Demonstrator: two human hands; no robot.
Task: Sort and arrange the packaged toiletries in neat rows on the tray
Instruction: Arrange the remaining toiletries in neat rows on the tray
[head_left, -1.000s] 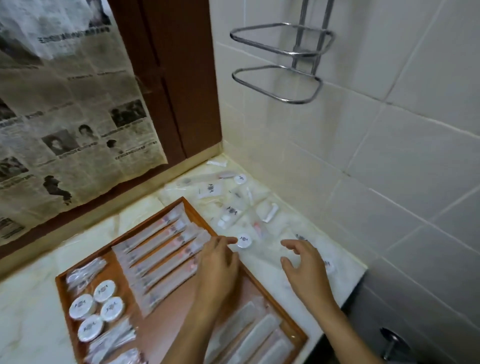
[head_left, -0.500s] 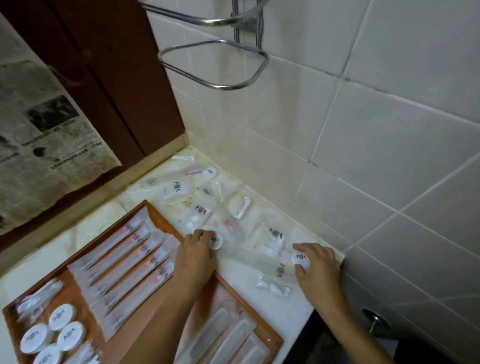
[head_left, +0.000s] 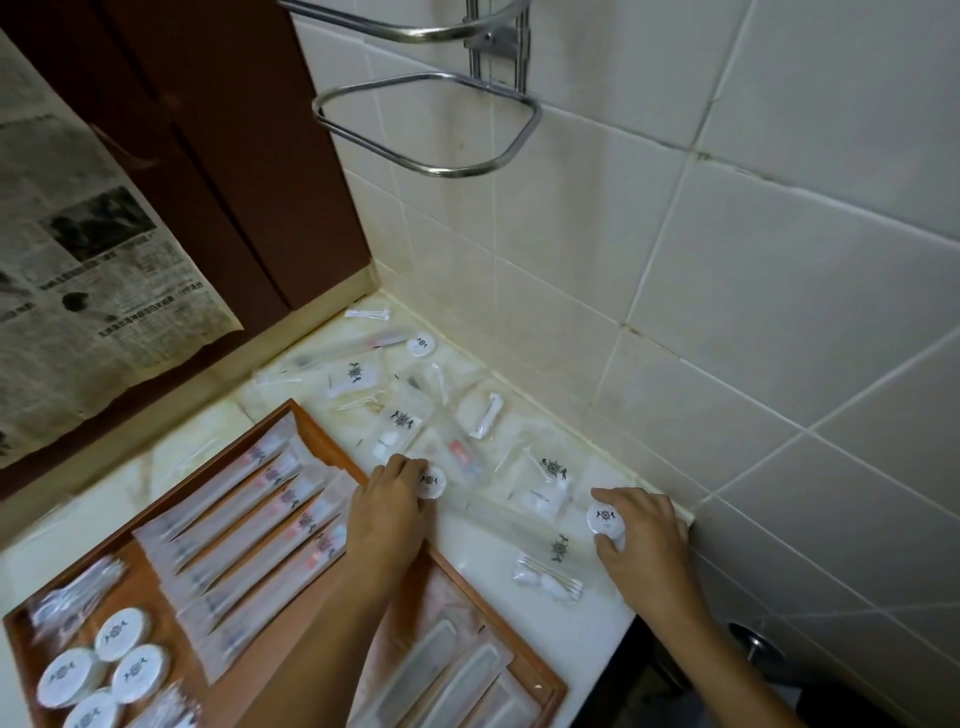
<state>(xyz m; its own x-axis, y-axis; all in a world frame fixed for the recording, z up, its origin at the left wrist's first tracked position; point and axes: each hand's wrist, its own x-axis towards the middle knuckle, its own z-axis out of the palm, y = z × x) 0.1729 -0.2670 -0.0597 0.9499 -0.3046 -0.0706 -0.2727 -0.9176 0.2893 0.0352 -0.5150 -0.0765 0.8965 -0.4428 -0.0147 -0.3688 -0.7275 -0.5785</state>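
Both hands have closed on round white discs since a second ago, when they hovered open above the counter. Left hand (head_left: 387, 512): fingers curled over a disc (head_left: 430, 482) at frame centre, just beside the tray's far rim. Right hand (head_left: 641, 540): fingers pinching a second disc (head_left: 605, 521) at right of centre, near the counter's wall edge.

Handling, by judgement: discs small, light, stiff, film-wrapped and likely slick; best taken by the rim between thumb and fingertips.

Wooden tray (head_left: 322, 434), lower left: one row of long wrapped toothbrush packets (head_left: 244, 525) lying parallel; four matching discs (head_left: 122, 657) clustered at lower left corner; clear sachets beside them; flat comb packets (head_left: 457, 670) at bottom centre.

Counter, centre to upper centre, unsorted: third loose disc (head_left: 421, 345) near the wall corner; printed sachets (head_left: 353, 376); cotton-bud packet (head_left: 548, 579) below the right hand's disc; small wrapped tube (head_left: 487, 414).

Wall, upper centre: metal rack (head_left: 431, 132). Newspaper (head_left: 93, 270) at upper left.
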